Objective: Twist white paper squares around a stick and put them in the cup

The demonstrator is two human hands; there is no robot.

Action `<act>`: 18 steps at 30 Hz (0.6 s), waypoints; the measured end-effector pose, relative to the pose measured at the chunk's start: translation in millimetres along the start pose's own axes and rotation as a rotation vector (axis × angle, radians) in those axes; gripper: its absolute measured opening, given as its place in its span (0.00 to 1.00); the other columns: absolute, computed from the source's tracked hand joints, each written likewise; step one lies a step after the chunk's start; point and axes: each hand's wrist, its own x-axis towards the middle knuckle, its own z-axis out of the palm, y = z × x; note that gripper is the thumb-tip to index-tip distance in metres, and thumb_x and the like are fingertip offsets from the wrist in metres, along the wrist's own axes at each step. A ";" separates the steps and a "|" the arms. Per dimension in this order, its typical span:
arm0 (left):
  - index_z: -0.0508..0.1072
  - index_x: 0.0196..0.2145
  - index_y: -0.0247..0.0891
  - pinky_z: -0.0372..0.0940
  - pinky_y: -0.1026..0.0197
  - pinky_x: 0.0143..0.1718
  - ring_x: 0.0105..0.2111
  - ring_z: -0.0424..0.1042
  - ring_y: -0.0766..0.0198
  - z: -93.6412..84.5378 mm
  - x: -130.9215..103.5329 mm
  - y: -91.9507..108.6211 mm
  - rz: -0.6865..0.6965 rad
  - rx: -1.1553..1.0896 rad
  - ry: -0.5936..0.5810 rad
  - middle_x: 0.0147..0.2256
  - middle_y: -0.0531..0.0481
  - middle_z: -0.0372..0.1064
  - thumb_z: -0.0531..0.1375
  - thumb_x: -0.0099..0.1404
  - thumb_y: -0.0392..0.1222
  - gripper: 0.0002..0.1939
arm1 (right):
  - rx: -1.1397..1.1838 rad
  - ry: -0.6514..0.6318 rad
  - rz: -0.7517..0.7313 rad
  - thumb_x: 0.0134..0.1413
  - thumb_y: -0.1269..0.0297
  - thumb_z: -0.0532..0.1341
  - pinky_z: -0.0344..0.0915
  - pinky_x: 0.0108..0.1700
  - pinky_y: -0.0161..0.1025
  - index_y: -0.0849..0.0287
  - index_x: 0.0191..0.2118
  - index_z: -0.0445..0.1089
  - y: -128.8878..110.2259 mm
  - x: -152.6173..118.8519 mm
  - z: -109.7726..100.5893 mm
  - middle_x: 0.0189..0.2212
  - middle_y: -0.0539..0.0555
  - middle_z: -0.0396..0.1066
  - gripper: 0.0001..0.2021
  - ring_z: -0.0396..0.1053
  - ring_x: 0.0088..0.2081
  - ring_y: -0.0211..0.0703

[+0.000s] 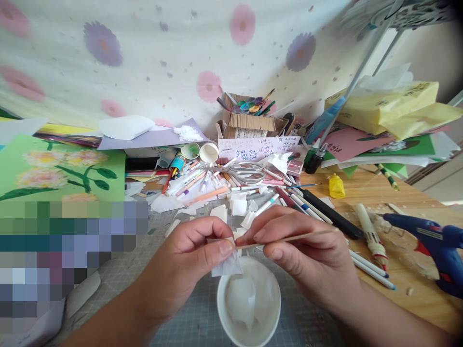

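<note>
My left hand (pixel 197 250) pinches a small piece of thin white paper (pixel 228 265) between thumb and forefinger. In my right hand (pixel 307 250) is a thin wooden stick (pixel 285 239), held nearly level, its left end close to the paper by my left fingertips. The fingertips of both hands almost meet. Below them a white bowl (pixel 277 313) with pieces of white translucent paper (pixel 241 296) inside sits on the grey cutting mat (pixel 188 308).
Markers, paper scraps and scissors (pixel 246 172) lie beyond my hands. On the right are a blue glue gun (pixel 427 231) and a yellow bottle (pixel 336 186). A cardboard box (pixel 248 126) stands at the back, a green flower picture (pixel 72 168) at left.
</note>
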 end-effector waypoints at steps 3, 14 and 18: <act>0.76 0.28 0.40 0.55 0.63 0.29 0.28 0.58 0.65 0.2 -0.4 1.2 0.003 0.038 0.011 0.25 0.56 0.65 0.68 0.64 0.46 0.10 | -0.006 0.003 0.000 0.65 0.65 0.67 0.78 0.41 0.42 0.53 0.43 0.81 -0.7 0.3 -0.6 0.34 0.55 0.84 0.04 0.79 0.37 0.45; 0.75 0.27 0.40 0.58 0.66 0.26 0.25 0.61 0.66 5.2 1.1 10.1 0.044 0.224 0.100 0.24 0.57 0.66 0.68 0.60 0.44 0.09 | -0.064 0.007 -0.005 0.66 0.64 0.67 0.78 0.41 0.42 0.55 0.41 0.81 -4.2 0.3 -1.1 0.33 0.55 0.83 0.05 0.80 0.37 0.47; 0.74 0.28 0.40 0.58 0.67 0.26 0.25 0.62 0.67 4.2 0.8 9.1 0.063 0.233 0.102 0.24 0.58 0.67 0.68 0.60 0.43 0.08 | -0.072 0.003 -0.009 0.66 0.64 0.66 0.78 0.40 0.41 0.55 0.41 0.81 -4.6 0.4 -0.8 0.33 0.54 0.82 0.05 0.80 0.37 0.45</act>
